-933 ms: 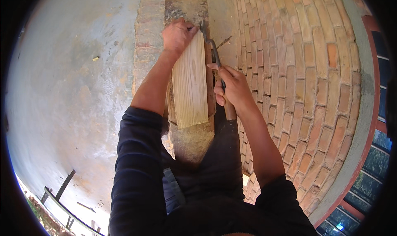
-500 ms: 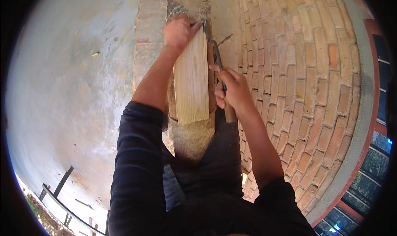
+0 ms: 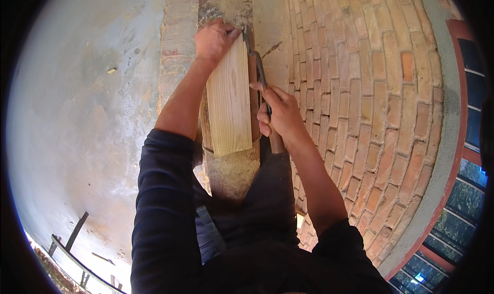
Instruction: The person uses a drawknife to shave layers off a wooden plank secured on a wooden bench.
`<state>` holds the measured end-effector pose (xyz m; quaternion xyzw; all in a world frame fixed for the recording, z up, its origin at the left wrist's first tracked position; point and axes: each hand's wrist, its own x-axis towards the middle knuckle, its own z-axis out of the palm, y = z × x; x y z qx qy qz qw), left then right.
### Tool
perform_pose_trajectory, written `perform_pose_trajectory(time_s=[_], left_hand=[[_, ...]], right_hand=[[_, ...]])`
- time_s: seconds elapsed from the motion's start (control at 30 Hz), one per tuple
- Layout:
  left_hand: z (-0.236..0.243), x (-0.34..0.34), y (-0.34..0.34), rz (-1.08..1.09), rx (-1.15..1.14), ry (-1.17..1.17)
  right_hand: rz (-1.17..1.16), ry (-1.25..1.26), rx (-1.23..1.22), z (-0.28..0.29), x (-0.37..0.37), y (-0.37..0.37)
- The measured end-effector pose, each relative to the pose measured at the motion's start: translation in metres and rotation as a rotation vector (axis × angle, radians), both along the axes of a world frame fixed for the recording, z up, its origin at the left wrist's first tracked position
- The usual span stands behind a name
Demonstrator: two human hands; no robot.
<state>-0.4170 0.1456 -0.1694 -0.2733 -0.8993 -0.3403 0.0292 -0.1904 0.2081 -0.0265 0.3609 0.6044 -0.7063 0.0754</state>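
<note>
A pale, long wooden board (image 3: 230, 98) lies lengthwise on a worn, dark wooden bench (image 3: 231, 173) in front of me. At the board's far end my left hand (image 3: 212, 40) is closed, its thumb and finger together by the far right corner; what they pinch is hidden. My right hand (image 3: 279, 108) is wrapped around a hand tool with a cranked, dark metal shaft (image 3: 259, 65) and a wooden handle (image 3: 277, 142). That shaft runs along the board's right edge, and its far tip comes close to my left fingers.
Fine shavings or sawdust lie on both ends of the bench. Brick paving (image 3: 355, 103) spreads to the right, up to a red-framed window (image 3: 465, 155). On the left is a smooth grey floor (image 3: 87, 114), with a dark metal frame (image 3: 72, 250) at the lower left.
The whole scene has slid slightly to the left in the view. My hands, the board and the tool keep nearly the same places relative to one another.
</note>
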Motion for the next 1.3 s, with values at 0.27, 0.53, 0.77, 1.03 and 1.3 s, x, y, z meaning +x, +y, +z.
perform_pose_trajectory(time_s=[0.27, 0.53, 0.77, 1.03, 1.3], left_hand=[[-0.003, -0.002, -0.003, -0.019, 0.029, 0.024], [0.003, -0.001, -0.002, -0.002, 0.029, -0.005], [0.005, 0.002, 0.006, -0.032, 0.069, -0.027], [-0.002, 0.002, 0.001, -0.042, 0.139, 0.066], [0.004, 0.002, 0.005, -0.057, 0.037, 0.153]], right_hand=[[-0.016, -0.025, -0.014, 0.002, 0.004, 0.0], [-0.049, 0.03, -0.037, -0.003, 0.003, 0.0], [-0.233, 0.221, -0.037, 0.008, -0.021, 0.033], [-0.168, 0.181, 0.012, -0.01, 0.02, 0.039], [-0.115, 0.158, -0.03, -0.004, 0.006, 0.018]])
